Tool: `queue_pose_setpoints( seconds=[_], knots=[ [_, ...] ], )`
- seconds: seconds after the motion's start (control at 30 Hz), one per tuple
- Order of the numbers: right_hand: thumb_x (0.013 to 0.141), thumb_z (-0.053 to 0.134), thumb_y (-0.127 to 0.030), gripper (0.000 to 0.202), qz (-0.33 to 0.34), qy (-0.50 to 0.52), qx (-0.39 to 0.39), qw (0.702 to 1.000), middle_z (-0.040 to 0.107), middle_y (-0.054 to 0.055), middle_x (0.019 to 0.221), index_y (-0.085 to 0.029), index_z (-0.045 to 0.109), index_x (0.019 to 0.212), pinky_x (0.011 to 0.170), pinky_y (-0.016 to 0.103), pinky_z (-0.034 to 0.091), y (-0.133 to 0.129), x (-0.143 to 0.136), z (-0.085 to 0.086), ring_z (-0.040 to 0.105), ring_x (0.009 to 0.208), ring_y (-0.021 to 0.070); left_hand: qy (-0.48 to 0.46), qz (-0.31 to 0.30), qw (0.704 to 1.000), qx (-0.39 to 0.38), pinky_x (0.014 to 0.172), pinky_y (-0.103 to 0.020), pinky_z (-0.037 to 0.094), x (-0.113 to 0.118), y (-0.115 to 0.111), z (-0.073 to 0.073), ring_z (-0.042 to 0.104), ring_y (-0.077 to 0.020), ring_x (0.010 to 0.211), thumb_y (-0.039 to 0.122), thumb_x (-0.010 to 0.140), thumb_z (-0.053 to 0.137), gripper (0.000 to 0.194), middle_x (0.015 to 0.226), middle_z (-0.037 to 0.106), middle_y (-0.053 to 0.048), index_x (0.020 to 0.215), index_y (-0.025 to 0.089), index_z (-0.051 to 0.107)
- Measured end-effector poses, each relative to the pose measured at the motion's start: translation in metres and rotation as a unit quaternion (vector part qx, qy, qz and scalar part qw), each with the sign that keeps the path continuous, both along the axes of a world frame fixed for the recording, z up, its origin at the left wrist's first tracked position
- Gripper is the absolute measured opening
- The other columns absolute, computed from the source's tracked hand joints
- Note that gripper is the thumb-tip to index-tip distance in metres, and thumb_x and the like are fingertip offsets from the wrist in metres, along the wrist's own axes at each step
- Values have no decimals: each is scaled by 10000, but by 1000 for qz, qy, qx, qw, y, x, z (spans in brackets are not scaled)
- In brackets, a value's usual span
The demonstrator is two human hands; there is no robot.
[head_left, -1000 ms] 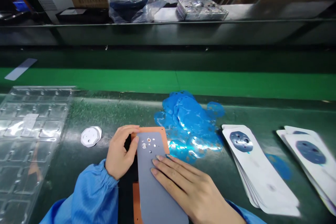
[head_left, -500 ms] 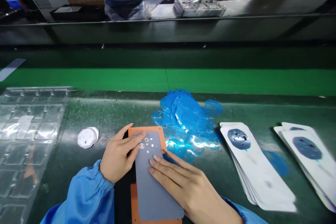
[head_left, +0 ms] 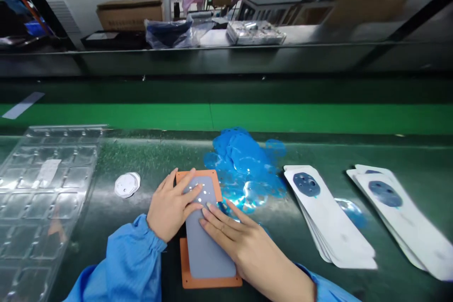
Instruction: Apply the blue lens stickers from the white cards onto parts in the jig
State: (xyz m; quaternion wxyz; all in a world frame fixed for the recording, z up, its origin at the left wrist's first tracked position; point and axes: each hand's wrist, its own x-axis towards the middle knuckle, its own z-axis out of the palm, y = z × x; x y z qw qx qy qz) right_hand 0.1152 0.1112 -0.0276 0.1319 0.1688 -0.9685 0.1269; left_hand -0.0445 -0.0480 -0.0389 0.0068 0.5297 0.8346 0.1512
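A grey phone back panel (head_left: 210, 250) with small holes near its top lies on an orange fixture plate (head_left: 212, 283). My left hand (head_left: 173, 205) rests over the panel's upper left, its fingers spread across the area with the holes. Flat on the panel's middle and right side lies my right hand (head_left: 244, 243), fingers stretched out toward the upper left. Both hands press or touch the panel from above, and neither is wrapped around anything. Beyond them is a heap of round blue film pieces (head_left: 244, 155).
Small white round discs (head_left: 126, 185) lie to the left, beside a clear plastic tray (head_left: 53, 188). To the right are two stacks of white panels, a nearer stack (head_left: 336, 226) and a farther stack (head_left: 406, 217), each with dark round camera areas. A raised ledge (head_left: 159, 118) runs behind.
My left hand has shifted down and right, with its fingers spread further over the holes. My right hand stays flat on the panel. The camera view has tilted up slightly.
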Motion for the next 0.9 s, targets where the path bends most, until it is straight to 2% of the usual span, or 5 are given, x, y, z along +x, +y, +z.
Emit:
queue_pose_setpoints(
  seconds=[0.2, 0.4, 0.53, 0.77, 0.9],
  knots=[
    [847, 336, 38, 597, -9, -3, 84, 996, 416, 133, 1501, -117, 510, 1397, 1095, 581, 430, -9, 9, -5, 332, 1423, 302, -137, 13, 983, 123, 1152, -465, 398, -10, -3, -10, 323, -293, 1452, 456, 845, 683, 799, 1613, 225, -150, 1511, 189, 333],
    [985, 321, -130, 482, 10, 54, 106, 993, 394, 105, 1522, -105, 461, 1446, 1060, 470, 494, -8, 20, 10, 296, 1439, 305, -154, 102, 941, 283, 1129, -408, 417, -8, -4, -7, 475, -206, 1347, 326, 948, 549, 418, 1475, 493, -99, 1350, 215, 510],
    [944, 315, -68, 554, -8, 121, 77, 990, 418, 79, 1511, -131, 413, 1485, 1063, 387, 503, 17, -10, 37, 343, 1423, 253, -93, 155, 913, 365, 1040, -365, 475, -22, -9, -8, 561, -185, 1231, 252, 959, 518, 278, 1319, 613, -88, 1228, 207, 572],
    [793, 358, 53, 748, -199, 145, 6, 969, 517, 32, 1440, -253, 442, 1470, 1123, 478, 443, 83, -151, 49, 438, 1367, 245, 104, 237, 908, 329, 762, -312, 501, -82, -57, 19, 609, -189, 859, 279, 922, 546, 147, 938, 668, -60, 907, 189, 661],
    [881, 425, -55, 611, -221, 128, 4, 967, 540, 104, 1412, -207, 427, 1473, 1111, 527, 433, 84, -153, 20, 456, 1350, 292, 6, 370, 920, 127, 749, -330, 471, -95, -91, 21, 623, -210, 845, 392, 884, 577, 195, 913, 621, -40, 872, 211, 650]
  ],
)
